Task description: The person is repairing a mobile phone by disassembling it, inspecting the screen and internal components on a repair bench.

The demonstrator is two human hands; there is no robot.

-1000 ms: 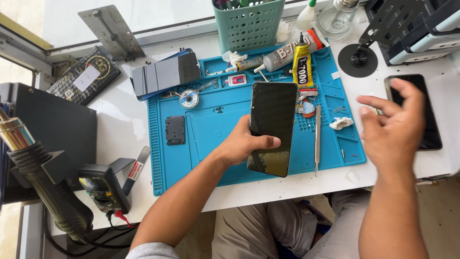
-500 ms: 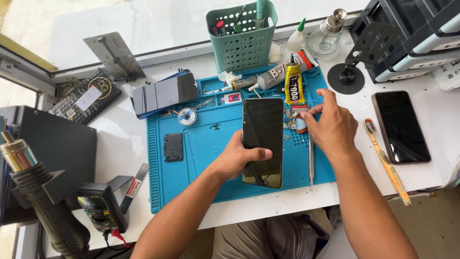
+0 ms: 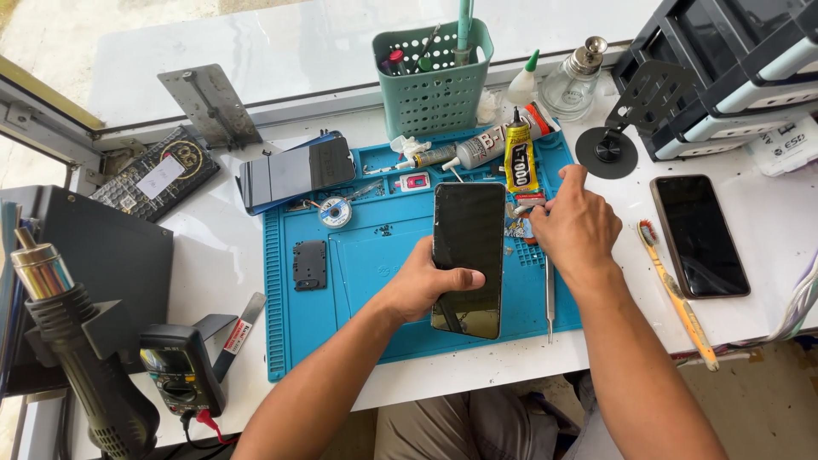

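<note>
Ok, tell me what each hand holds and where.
Left hand grips the dark phone by its lower left edge. Right hand rests at the yellow glue tube's base; a hold cannot be told.

Blue mat (image 3: pixel 358 281), black phone (image 3: pixel 469 247), yellow glue tube (image 3: pixel 517 158), teal basket (image 3: pixel 434 89)

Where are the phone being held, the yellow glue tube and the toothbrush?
Held phone (image 3: pixel 468 247): head view, middle of its dark screen.
Yellow glue tube (image 3: pixel 517 162): head view, middle of the tube's body.
Toothbrush (image 3: pixel 677 302): head view, midway along its yellow handle.
</note>
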